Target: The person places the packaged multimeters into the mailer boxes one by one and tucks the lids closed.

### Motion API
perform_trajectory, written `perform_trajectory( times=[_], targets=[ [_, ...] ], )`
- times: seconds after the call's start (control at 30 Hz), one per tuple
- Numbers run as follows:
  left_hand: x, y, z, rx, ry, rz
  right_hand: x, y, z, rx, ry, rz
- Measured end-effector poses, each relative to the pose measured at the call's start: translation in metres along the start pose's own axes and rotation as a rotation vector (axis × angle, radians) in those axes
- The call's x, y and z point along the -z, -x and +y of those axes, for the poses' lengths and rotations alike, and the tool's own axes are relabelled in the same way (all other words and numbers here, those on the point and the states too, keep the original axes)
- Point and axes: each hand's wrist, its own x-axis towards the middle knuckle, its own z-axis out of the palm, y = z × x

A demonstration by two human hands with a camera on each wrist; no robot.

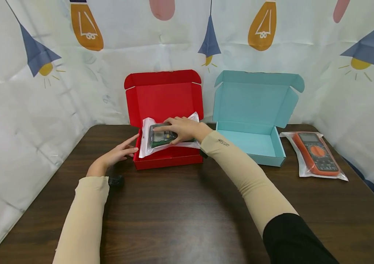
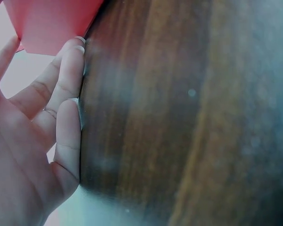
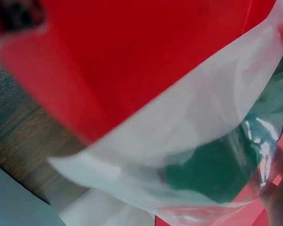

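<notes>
Green multimeter: a dark-green, oblong multimeter with a grey screen (image 1: 159, 138) in a clear plastic bag (image 1: 144, 143), over the base of the red box, near the worktop's far edge; whether it rests on the bottom, I cannot tell.
Long axis: roughly parallel to the worktop's far edge, screen end pointing toward the left edge.
Right hand (image 1: 185, 129): its grip spans the bagged green multimeter from above, fingers spread and thumb at the near side, holding it.
Left hand (image 1: 117, 154): its grip is relaxed and holds nothing, fingertips touching the box's left wall.
Red box: a red cardboard box (image 1: 170, 161), lid raised.
Light-blue box: a light-blue cardboard box (image 1: 267, 160), lid raised, just right of the red one.
Orange multimeter: an orange, oblong multimeter (image 1: 317, 152), bagged, by the right edge, screen end toward the far edge.
Worktop: dark-brown wood grain (image 1: 173, 205).
</notes>
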Motion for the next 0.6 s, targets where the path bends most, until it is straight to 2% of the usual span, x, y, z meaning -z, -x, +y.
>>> perform_trajectory(
  times=[0.17, 0.5, 0.6],
  targets=[
    [0.000, -0.001, 0.000, 0.008, -0.009, -0.002, -0.004, 0.001, -0.001, 0.004, 0.018, -0.033],
    [0.000, -0.002, -0.001, 0.006, -0.008, -0.002, -0.013, -0.008, -0.014, 0.032, 0.076, -0.018],
    [-0.001, -0.003, -0.001, 0.010, -0.005, -0.001, -0.018, -0.010, -0.017, 0.027, 0.060, -0.024]
  ],
)
